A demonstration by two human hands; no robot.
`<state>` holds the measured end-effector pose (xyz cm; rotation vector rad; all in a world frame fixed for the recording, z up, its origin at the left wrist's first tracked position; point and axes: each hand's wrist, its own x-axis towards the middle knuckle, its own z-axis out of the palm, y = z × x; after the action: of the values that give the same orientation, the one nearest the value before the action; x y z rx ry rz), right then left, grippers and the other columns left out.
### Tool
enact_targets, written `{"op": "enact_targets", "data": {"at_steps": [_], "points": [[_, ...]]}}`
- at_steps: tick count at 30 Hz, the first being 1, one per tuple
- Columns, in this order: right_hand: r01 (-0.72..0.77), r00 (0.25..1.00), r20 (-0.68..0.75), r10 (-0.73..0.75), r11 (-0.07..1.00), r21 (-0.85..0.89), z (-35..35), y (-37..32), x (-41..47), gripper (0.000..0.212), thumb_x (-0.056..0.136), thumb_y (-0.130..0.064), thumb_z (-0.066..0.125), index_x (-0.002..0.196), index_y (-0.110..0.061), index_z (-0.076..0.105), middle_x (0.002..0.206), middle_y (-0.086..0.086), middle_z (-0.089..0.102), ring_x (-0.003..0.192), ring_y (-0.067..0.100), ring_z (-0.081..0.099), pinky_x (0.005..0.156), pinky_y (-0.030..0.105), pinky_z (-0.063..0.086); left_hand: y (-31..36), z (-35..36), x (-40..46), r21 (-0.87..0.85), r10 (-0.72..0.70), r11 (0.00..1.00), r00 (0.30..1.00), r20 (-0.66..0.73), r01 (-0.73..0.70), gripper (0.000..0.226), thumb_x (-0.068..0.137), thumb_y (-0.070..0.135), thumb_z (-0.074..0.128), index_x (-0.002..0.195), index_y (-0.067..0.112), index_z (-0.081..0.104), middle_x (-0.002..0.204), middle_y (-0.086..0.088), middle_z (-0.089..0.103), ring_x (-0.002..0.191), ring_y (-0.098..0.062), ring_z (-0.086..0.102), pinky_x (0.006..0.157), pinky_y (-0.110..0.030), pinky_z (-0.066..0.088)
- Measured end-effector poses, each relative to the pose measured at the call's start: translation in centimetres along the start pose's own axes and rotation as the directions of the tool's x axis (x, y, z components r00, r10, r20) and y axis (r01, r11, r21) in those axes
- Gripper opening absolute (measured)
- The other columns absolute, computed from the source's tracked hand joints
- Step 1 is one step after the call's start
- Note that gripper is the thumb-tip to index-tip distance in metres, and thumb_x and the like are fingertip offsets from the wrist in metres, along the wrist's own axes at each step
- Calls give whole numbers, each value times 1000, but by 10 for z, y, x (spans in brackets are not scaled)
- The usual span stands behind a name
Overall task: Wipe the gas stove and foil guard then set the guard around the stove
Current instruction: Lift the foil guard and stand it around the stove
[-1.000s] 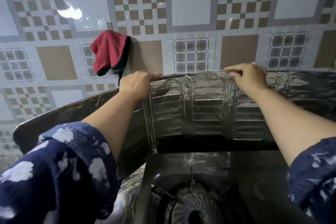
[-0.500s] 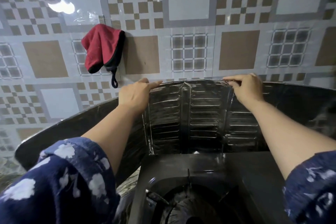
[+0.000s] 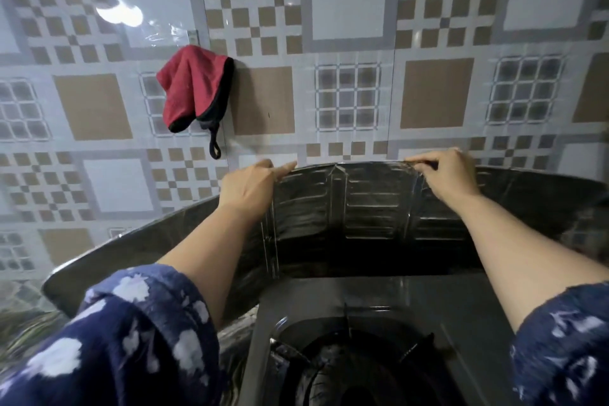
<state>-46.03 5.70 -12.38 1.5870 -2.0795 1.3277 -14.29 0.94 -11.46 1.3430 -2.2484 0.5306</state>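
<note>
The foil guard point(image 3: 369, 208), long axis nine-to-three beyond the stove point(image 3: 379, 323), is pinched along its top edge by left hand point(image 3: 250, 189) and right hand point(image 3: 451, 180); its foot is seemingly hidden.

Head view, forward-down, close above gas stove point(image 3: 362, 339).

Dark embossed foil guard point(image 3: 369, 208) stands upright, curved behind the black gas stove point(image 3: 362, 339).
</note>
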Motion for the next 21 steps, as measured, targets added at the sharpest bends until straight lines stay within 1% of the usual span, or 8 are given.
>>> {"op": "enact_targets", "data": {"at_steps": [3, 6, 9, 13, 15, 17, 19, 21], "points": [[27, 999, 47, -26, 999, -32, 6, 9, -11, 17, 85, -12, 66, 98, -17, 76, 100, 6, 75, 99, 31, 63, 95, 47, 48, 1, 17, -4, -60, 4, 998, 997, 71, 1, 67, 98, 1, 32, 143, 50, 31, 98, 2, 50, 92, -30, 60, 62, -34, 41], [61, 998, 20, -60, 998, -27, 13, 19, -15, 17, 84, -12, 67, 95, -21, 77, 97, 2, 76, 97, 29, 64, 92, 45, 48, 4, 30, -3, -58, -9, 998, 996, 84, 14, 72, 95, -2, 32, 142, 52, 31, 105, 1, 55, 97, -30, 61, 64, -34, 41], [92, 996, 28, -90, 993, -75, 19, 22, -10, 19, 86, -15, 65, 100, -24, 75, 101, 2, 75, 102, 31, 58, 93, 40, 43, 4, 36, 3, -28, -32, 999, 995, 97, 35, 73, 94, -3, 31, 143, 51, 30, 106, 1, 56, 98, -31, 60, 64, -33, 38], [149, 988, 51, -143, 979, -136, 21, 24, -9, 23, 89, -17, 62, 106, -30, 72, 105, -1, 74, 99, 26, 57, 83, 35, 37, 4, 40, 9, 17, -47, 999, 991, 121, 46, 71, 97, 2, 32, 144, 54, 22, 94, 2, 49, 94, -31, 61, 63, -35, 41], [203, 977, 92, -190, 966, -159, 19, 28, -10, 30, 91, -13, 57, 112, -32, 69, 100, -2, 74, 89, 22, 54, 77, 35, 40, 4, 42, 12, 34, -43, 999, 989, 141, 39, 71, 97, 4, 33, 145, 54, 17, 92, 2, 47, 92, -30, 61, 62, -35, 42], [253, 963, 147, -225, 943, -215, 19, 32, -11, 41, 94, -6, 50, 120, -34, 63, 94, -1, 72, 83, 18, 46, 71, 32, 37, 3, 42, 11, 58, -41, 998, 987, 153, 32, 70, 98, 7, 35, 146, 53, 13, 95, 1, 47, 87, -29, 61, 60, -35, 44], [295, 952, 172, -253, 909, -294, 19, 33, -12, 54, 93, 3, 45, 127, -38, 56, 95, -1, 65, 88, 20, 45, 75, 32, 33, 2, 42, 9, 94, -47, 995, 992, 118, 36, 72, 97, 5, 38, 148, 48, 12, 108, -3, 47, 81, -28, 61, 56, -36, 47], [314, 948, 164, -271, 869, -382, 15, 33, -15, 68, 91, 8, 43, 132, -47, 47, 100, -3, 53, 99, 22, 42, 86, 33, 30, 0, 42, 8, 139, -59, 989, 997, 46, 52, 72, 94, 5, 45, 149, 41, 14, 116, -5, 47, 79, -28, 61, 51, -34, 42]]}}
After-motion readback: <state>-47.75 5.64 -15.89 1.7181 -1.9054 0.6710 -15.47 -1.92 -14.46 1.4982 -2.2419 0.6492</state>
